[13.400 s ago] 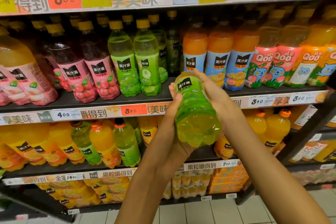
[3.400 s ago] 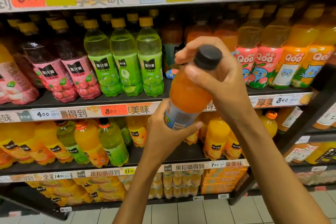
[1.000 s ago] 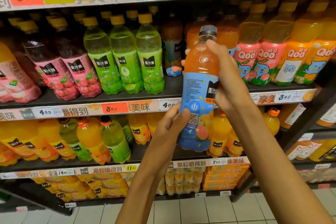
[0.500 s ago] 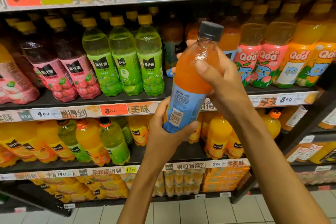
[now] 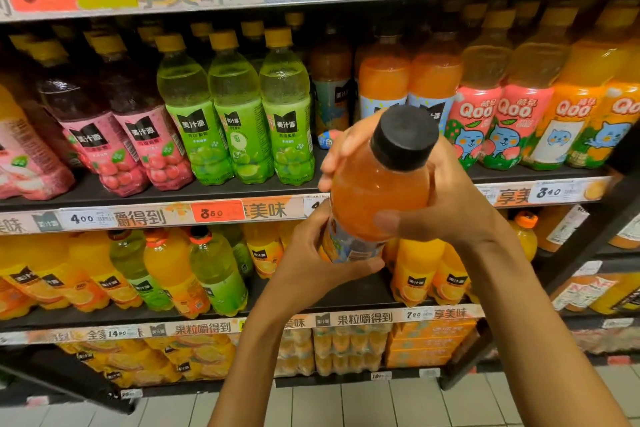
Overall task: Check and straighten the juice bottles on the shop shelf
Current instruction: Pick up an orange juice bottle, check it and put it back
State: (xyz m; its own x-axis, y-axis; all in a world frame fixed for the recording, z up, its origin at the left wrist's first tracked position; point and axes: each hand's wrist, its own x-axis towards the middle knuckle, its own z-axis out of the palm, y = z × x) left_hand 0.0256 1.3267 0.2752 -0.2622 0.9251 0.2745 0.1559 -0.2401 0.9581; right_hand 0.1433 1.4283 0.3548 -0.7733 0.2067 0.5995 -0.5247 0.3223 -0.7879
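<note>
I hold an orange juice bottle (image 5: 374, 198) with a black cap in front of the shelf, its cap tipped toward me. My right hand (image 5: 446, 208) grips its upper body, thumb across the front. My left hand (image 5: 311, 263) grips its blue-labelled lower end from below. Behind it, on the shelf (image 5: 221, 189), stand three green grape bottles (image 5: 239, 121), then a gap at the front with one orange bottle (image 5: 330, 94) set back, and two more orange bottles (image 5: 408, 83) to the right.
Dark red bottles (image 5: 114, 135) stand left of the green ones, and Qoo bottles (image 5: 502, 107) fill the right. A lower shelf (image 5: 346, 295) holds orange and green bottles. Price strips run along each shelf edge. Tiled floor lies below.
Over the last second the bottle has tipped from upright, label facing me, to cap pointing toward me. Both hands have kept their hold on it.
</note>
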